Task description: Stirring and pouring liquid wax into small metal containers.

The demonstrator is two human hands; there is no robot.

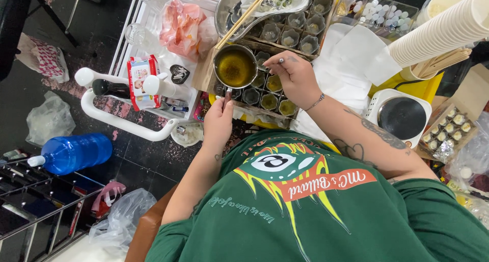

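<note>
My left hand grips the handle of a small metal pot filled with yellowish liquid, held over a cardboard tray of small glass jars. Some jars near the pot hold the same yellow liquid; farther ones look pale. My right hand rests over the tray, its fingers pinching a small thin metal piece by the pot's rim. A bracelet sits on that wrist.
A small electric hotplate stands to the right, with stacked paper cups and wooden sticks behind it. A metal bowl with chopsticks lies beyond the tray. White cart with wipes and bottles at left; blue water jug on the floor.
</note>
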